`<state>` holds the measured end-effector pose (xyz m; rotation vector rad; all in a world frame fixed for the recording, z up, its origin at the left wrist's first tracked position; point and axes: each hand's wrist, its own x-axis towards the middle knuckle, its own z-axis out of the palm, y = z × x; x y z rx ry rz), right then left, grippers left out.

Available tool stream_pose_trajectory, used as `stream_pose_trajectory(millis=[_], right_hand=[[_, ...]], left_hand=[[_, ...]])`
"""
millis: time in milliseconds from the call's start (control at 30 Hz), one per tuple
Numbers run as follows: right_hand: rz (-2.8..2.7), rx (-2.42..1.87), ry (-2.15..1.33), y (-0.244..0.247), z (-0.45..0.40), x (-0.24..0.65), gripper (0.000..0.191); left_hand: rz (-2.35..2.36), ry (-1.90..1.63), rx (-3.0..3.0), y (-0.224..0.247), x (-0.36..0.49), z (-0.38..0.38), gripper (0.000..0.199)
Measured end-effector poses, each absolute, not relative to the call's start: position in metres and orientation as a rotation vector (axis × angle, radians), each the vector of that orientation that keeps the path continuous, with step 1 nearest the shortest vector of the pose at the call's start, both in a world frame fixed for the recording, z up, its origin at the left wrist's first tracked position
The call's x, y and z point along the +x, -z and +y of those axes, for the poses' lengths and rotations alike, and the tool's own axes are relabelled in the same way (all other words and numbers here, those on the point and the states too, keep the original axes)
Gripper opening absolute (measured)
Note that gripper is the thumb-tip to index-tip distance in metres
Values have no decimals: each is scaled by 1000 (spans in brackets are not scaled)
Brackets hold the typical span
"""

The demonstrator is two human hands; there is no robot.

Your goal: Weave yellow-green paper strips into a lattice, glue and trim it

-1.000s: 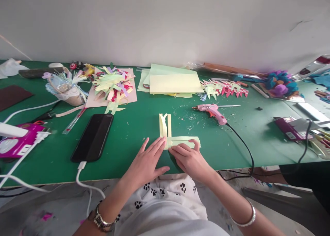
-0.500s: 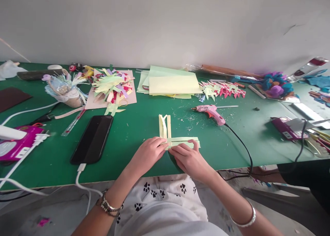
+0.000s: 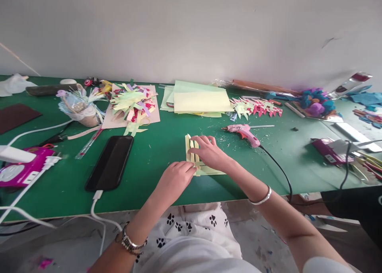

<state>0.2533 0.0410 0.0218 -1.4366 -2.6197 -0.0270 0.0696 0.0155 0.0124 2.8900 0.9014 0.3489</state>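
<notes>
Head view: the only cam here, looking down at a green tabletop (image 3: 161,145) with plenty of craft stuff on it.
Paper strips: pale yellow and light green flat paper strips (image 3: 209,171) forming an L near the table's front edge, right between both hands.
Left hand: the person's left hand (image 3: 176,182) has its fingers together, tips down on the corner of the L; can't tell if the thumb's pinching underneath.
Right hand: the person's right hand (image 3: 210,150) reaches over the upright strips, fingers bent and a bit apart, tips at the paper; can't tell if they're actually clamped on it.
Glue gun: a pink plastic glue gun (image 3: 243,133) with a black cord, lying just right of that hand.
Phone: a black rectangular phone (image 3: 110,163), flat on the left, white cable (image 3: 97,205) plugged in.
Paper pile: multicoloured cut paper scraps (image 3: 131,100) heaped on a pale pink sheet (image 3: 151,121), behind the phone.
Sheets: light green and cream paper sheets (image 3: 203,100), stacked near the wall.
</notes>
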Motion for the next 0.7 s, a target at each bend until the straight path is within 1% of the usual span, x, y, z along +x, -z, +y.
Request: stream_pose_trajectory(millis=[67, 100, 300, 500, 700], right_hand=[[-2645, -1432, 63, -24, 51, 256, 20], [-2640, -1424, 56, -25, 55, 257, 18], [-2559, -1393, -119, -27, 83, 270, 20], [-2260, -1444, -482, -19, 102, 270, 13], [-2087, -1442, -623, -20, 98, 271, 21]], left_hand=[[907, -348, 2882, -12, 70, 15, 21], [910, -350, 2878, -12, 70, 14, 21], [918, -303, 2868, -12, 69, 14, 22], [936, -357, 2856, -14, 70, 13, 23], [948, -395, 2938, -10, 70, 11, 26]])
